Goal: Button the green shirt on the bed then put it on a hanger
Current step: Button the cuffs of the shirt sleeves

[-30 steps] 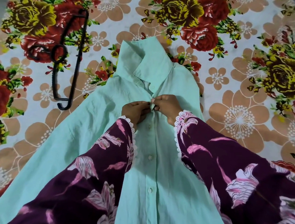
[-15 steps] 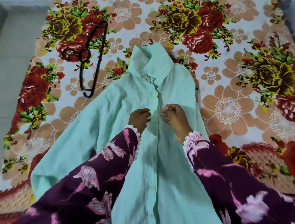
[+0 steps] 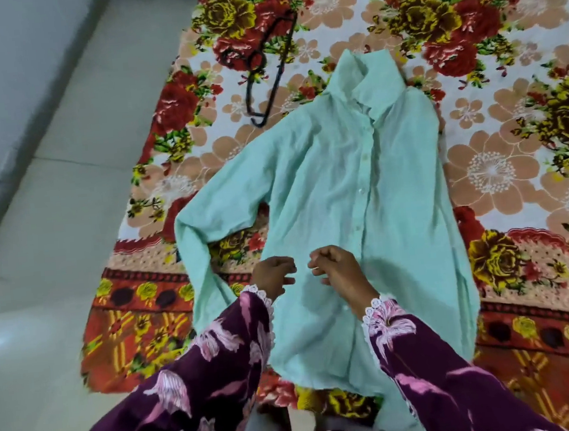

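From my head camera, looking down, the pale mint-green cotton shirt (image 3: 349, 189) lies front-up and spread on the floral bedspread (image 3: 499, 169), collar towards the far side, hem hanging over the near edge of the bed. Its front strip runs from the collar down towards me with small pale buttons showing along it.

My left hand (image 3: 274, 276) and my right hand (image 3: 338, 270) hover close together just above the lower middle of the shirt, knuckles up, both loosely curled. The picture is blurred here and I cannot tell whether my right fingertips pinch a fold of cloth or a button; my left hand seems to hold nothing. I judge the upper buttons are done and I am going for the next one down.

What could go wrong from here:
- I could match a button to the wrong hole, since the thin cloth is rumpled and the two edges may not lie level.
- The overhanging hem could drag the shirt off the bed if I tug towards myself.
- My wide purple floral sleeves (image 3: 438, 380) cover the lowest part of the front strip, so I could miss a button there.

Around it: the black plastic hanger (image 3: 272, 68) lies on the bedspread beyond the shirt's outstretched sleeve, near the collar but apart from it. Nothing lies between the shirt and the hanger. To my left is the pale tiled floor (image 3: 54, 235).
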